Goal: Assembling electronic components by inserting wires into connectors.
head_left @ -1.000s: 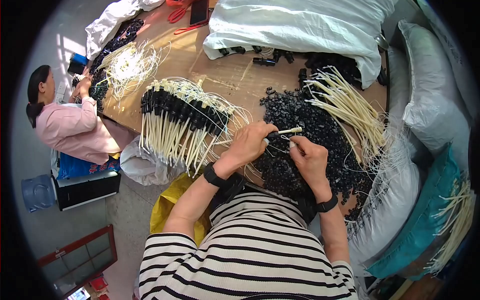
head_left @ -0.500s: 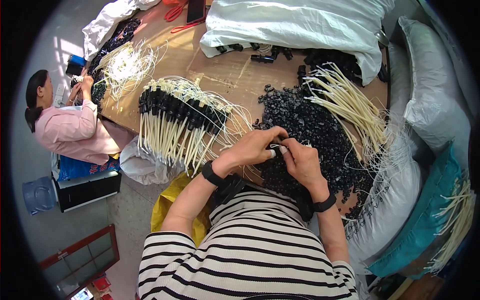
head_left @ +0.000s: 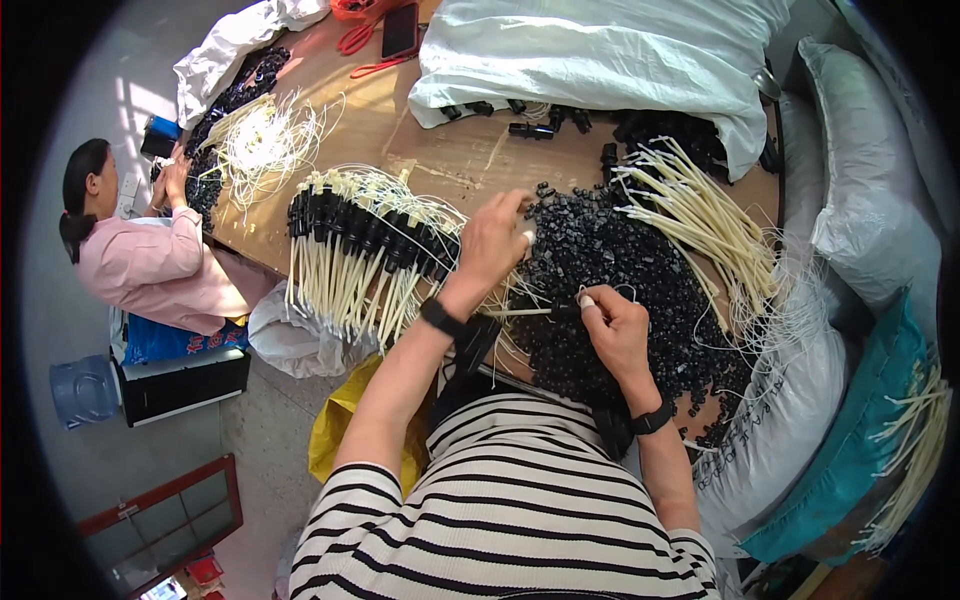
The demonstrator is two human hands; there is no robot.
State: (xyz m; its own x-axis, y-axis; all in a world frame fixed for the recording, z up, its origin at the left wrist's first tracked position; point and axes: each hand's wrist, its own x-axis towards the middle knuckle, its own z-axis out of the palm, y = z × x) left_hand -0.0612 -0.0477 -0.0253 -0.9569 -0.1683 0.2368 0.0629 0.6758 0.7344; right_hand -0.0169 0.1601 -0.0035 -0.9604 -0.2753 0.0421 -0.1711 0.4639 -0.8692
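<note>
My right hand (head_left: 618, 330) is closed, its fingertips pinching a thin cream tube (head_left: 522, 312) with a black plastic fitting (head_left: 565, 313) on its near end; a white wire loops by the fingers. The tube points left, over the near part of a wide pile of small black plastic pieces (head_left: 640, 260). My left hand (head_left: 492, 242) is at the pile's left edge, thumb and fingers apart, with nothing visible in it. Left of that hand lies a row of finished-looking bundled tubes with black fittings (head_left: 370, 240), cream connectors and white wires on top.
Loose cream tubes with white wires (head_left: 700, 220) lie on the pile's right side. A white woven sack (head_left: 590, 60) covers the table's far side, near a phone (head_left: 400, 32) and red-handled scissors (head_left: 355, 40). Full sacks (head_left: 870, 150) stand right. A person in pink (head_left: 150, 255) works at left.
My left hand has let go and moved away from the right hand, up and left to the pile's edge. My right hand has shifted slightly, keeping the tube and fitting.
</note>
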